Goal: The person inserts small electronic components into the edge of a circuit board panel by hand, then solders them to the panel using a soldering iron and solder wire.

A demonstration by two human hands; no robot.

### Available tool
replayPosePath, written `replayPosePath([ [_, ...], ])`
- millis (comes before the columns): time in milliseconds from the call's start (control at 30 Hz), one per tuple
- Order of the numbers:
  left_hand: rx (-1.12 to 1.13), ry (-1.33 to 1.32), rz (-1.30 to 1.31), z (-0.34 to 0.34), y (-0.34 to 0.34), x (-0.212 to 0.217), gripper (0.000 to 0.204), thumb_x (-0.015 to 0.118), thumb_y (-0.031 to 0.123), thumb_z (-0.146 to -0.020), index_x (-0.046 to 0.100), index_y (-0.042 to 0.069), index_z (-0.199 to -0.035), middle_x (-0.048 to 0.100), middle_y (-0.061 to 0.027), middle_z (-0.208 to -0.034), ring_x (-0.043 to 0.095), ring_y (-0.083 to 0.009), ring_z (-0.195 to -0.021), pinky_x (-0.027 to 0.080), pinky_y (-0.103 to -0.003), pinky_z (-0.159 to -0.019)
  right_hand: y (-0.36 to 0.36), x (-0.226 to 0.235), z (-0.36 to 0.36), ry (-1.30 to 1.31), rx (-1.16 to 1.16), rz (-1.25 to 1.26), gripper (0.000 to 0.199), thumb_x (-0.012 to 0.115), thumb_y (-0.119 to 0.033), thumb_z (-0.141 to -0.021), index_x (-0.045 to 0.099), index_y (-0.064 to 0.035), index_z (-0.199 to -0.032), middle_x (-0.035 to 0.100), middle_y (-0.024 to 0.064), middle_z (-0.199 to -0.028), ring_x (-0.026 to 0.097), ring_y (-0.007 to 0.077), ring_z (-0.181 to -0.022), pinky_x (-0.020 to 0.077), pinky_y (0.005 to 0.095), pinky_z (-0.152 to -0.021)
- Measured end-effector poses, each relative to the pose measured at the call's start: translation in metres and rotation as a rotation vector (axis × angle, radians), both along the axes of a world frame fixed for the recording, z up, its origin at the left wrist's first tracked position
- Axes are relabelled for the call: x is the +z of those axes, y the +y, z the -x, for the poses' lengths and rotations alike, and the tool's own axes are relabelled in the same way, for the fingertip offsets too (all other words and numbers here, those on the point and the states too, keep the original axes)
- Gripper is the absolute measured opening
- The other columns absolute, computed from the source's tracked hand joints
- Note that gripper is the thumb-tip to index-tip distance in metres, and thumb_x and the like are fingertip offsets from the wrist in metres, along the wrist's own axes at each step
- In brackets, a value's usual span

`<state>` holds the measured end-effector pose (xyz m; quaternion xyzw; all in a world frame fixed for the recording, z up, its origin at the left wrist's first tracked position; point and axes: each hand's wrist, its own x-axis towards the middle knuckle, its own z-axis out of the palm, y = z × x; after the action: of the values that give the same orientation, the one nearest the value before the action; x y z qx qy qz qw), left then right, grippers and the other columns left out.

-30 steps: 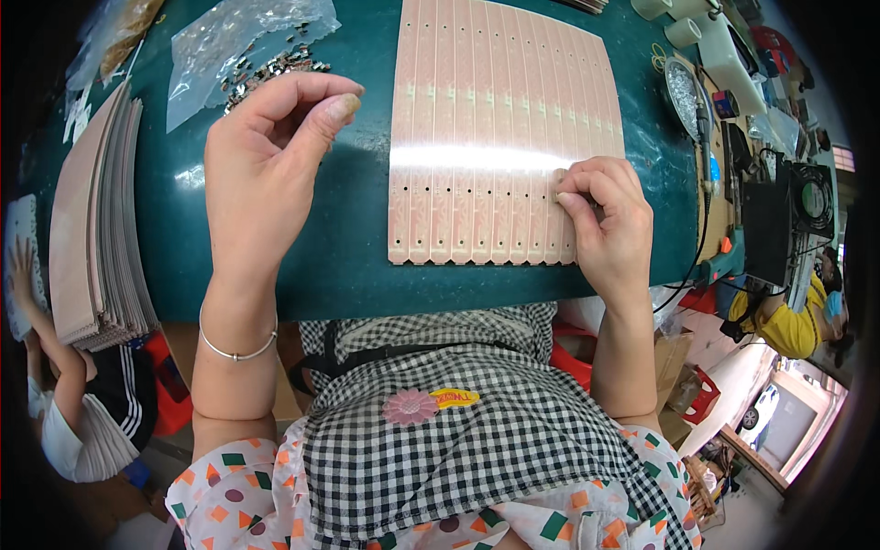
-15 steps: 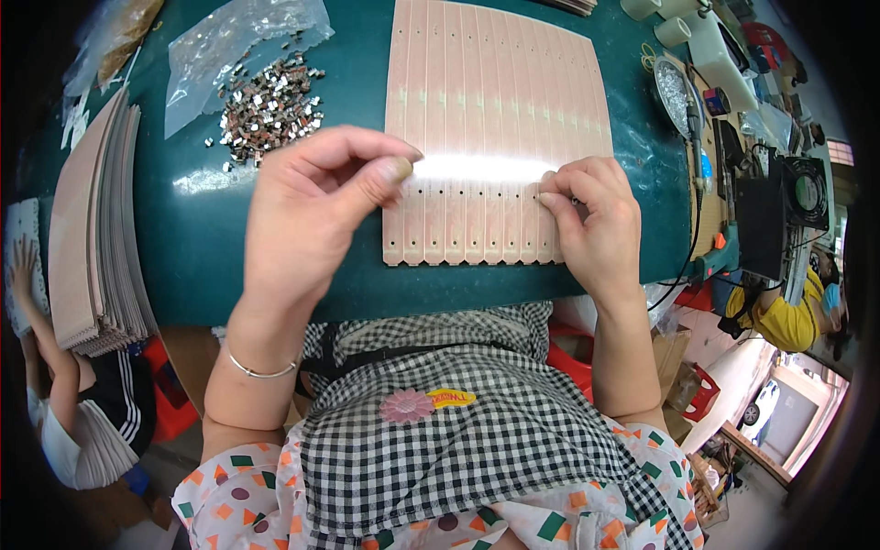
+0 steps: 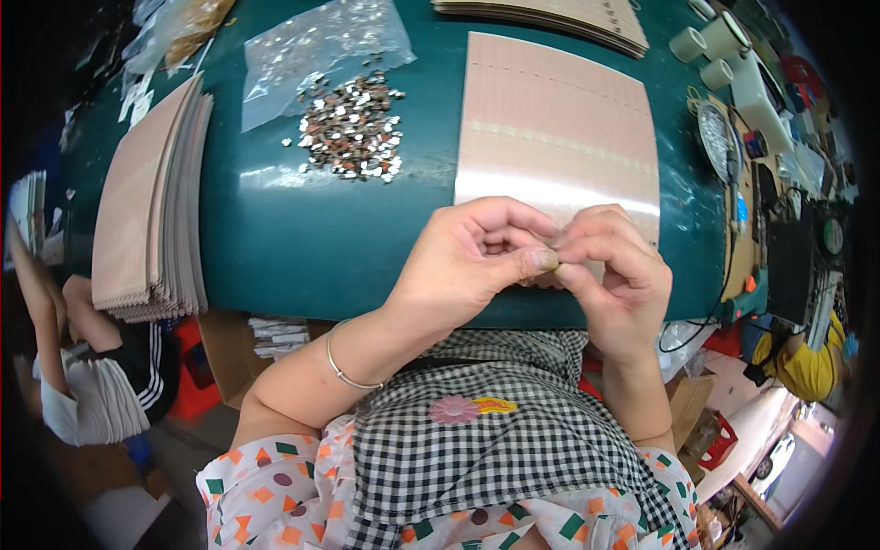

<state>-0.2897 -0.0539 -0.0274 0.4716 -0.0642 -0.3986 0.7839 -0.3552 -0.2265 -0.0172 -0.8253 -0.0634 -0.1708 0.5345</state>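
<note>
Yonder, clear bag (image 3: 330,41) (small bits (image 3: 275,44) inside); hands (image 3: 467,257) (image 3: 619,275) over pink panel (image 3: 559,119).

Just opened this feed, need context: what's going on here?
A person's left hand and right hand meet over the near part of a pinkish sheet; anything pinched between them is too small to tell. Left of the sheet, loose small metallic parts lie by a clear plastic bag. A sheet stack sits farther left.

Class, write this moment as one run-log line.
left hand: close to right hand, over near end of pink panel; grasp: unclear; small metallic parts: piled by clear bag; panel stack: left of pile
</note>
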Motion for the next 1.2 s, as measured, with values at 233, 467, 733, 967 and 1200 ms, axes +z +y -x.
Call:
replayPosePath([
  [233,0.354,-1.582,-1.096,-0.080,0.052,-0.016,0.026,0.075,0.013,-0.078,0.071,0.007,-0.103,0.067,-0.0063,-0.098,0.058,-0.0259,-0.098,0.043,-0.041,-0.085,-0.038,-0.007,0.004,0.096,-0.182,0.147,0.010,0.068,0.007,-0.073,0.065,0.0019,-0.081,0.063,0.0092,-0.092,0.060,0.0212,-0.089,0.0485,0.0304,-0.077],
  [467,0.234,-1.429,-1.199,-0.080,0.056,-0.028,0.016,0.077,0.014,-0.074,0.069,0.008,-0.087,0.064,-0.0031,-0.095,0.054,-0.0253,-0.100,0.034,-0.047,-0.091,-0.039,-0.019,-0.001,0.063,-0.174,0.458,0.012,0.067,0.005,-0.071,0.061,-0.0004,-0.079,0.062,0.0098,-0.090,0.058,0.0280,-0.089,0.0475,0.0353,-0.077],
  [733,0.164,-1.474,-1.174,-0.071,0.055,-0.025,0.010,0.074,0.008,-0.076,0.066,0.007,-0.081,0.064,-0.0032,-0.088,0.055,-0.0252,-0.095,0.034,-0.044,-0.092,-0.036,-0.019,-0.005,0.059,-0.152,0.549,0.013,0.067,0.006,-0.069,0.060,-0.0001,-0.078,0.061,0.0096,-0.088,0.058,0.0285,-0.089,0.0478,0.0371,-0.076],
  [967,0.253,-1.438,-1.057,-0.074,0.055,-0.030,0.010,0.072,0.006,-0.077,0.064,0.007,-0.083,0.063,-0.0050,-0.079,0.056,-0.0255,-0.090,0.035,-0.044,-0.091,-0.033,-0.020,-0.009,-0.031,-0.131,0.605,0.013,0.068,0.005,-0.068,0.062,-0.0007,-0.077,0.061,0.0097,-0.083,0.059,0.0292,-0.083,0.0479,0.0373,-0.073],
  [1200,0.256,-1.462,-1.042,-0.074,0.056,-0.034,0.014,0.073,0.007,-0.077,0.067,0.007,-0.089,0.064,-0.0051,-0.088,0.059,-0.0240,-0.090,0.036,-0.040,-0.088,-0.029,-0.023,-0.007,-0.007,-0.179,0.647,0.014,0.070,0.004,-0.066,0.063,-0.0019,-0.077,0.061,0.0096,-0.081,0.059,0.0290,-0.081,0.0483,0.0373,-0.072],
])
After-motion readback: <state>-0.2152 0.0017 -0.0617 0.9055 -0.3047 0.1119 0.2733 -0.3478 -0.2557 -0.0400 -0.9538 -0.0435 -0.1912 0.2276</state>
